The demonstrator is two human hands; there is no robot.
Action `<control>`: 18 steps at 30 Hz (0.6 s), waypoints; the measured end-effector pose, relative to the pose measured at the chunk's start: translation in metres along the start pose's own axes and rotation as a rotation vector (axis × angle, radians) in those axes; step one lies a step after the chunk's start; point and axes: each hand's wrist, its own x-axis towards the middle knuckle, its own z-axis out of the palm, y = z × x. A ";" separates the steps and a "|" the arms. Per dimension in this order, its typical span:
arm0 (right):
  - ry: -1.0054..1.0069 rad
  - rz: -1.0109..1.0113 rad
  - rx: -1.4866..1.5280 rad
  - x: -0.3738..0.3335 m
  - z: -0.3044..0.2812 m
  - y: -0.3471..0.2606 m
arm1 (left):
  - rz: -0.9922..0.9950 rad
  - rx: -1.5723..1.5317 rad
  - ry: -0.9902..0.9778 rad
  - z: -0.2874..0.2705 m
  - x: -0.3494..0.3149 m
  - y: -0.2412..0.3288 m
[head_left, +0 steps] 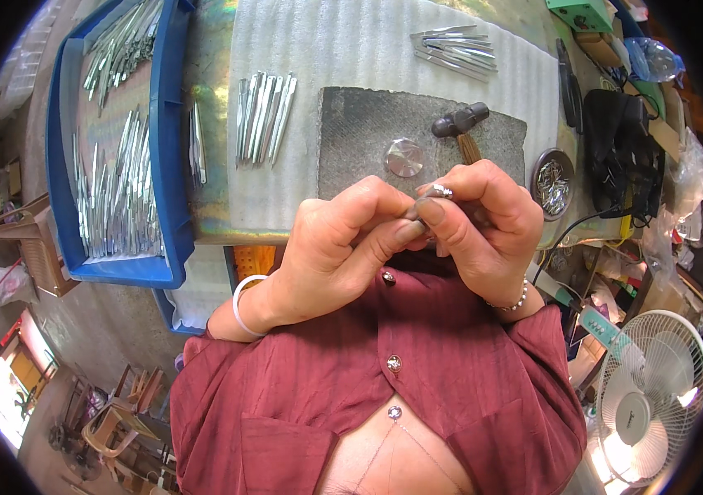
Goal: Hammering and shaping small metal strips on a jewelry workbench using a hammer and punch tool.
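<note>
My left hand [343,239] and my right hand [488,219] meet in front of my chest, both pinched, fingertips together. Between the right thumb and forefinger a small shiny metal piece [438,191] sticks out; its exact kind is unclear. What the left fingertips grip is hidden. Just beyond the hands lies a dark rubbery mat [351,124] with a round shiny metal disc [404,157] on it. A hammer [460,120] rests there too, its wooden handle running toward my right hand. To the right stands a round dish [567,165] of small metal parts.
Flat metal strips [265,120] lie on white foam sheeting [310,41], with another bunch of strips [455,51] farther back. At left, a blue tray [172,148] holds many more. A black bag-like item [620,140], a plastic bottle [655,59] and a fan [648,404] are at right.
</note>
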 end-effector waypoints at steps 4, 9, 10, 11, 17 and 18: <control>-0.003 -0.042 -0.014 -0.003 0.000 0.004 | -0.030 0.040 -0.027 0.000 -0.001 0.001; -0.091 0.288 0.300 0.002 0.001 -0.001 | -0.191 0.113 -0.190 -0.014 0.000 0.005; -0.118 0.312 0.302 0.004 -0.001 0.004 | -0.201 0.107 -0.186 -0.014 0.002 0.010; -0.130 0.348 0.358 0.006 -0.002 0.007 | -0.315 0.052 -0.194 -0.015 0.004 0.015; -0.121 0.538 0.565 0.013 0.002 0.022 | -0.522 -0.230 -0.186 -0.016 0.011 0.016; -0.125 0.551 0.615 0.014 0.001 0.024 | -0.524 -0.232 -0.181 -0.016 0.011 0.017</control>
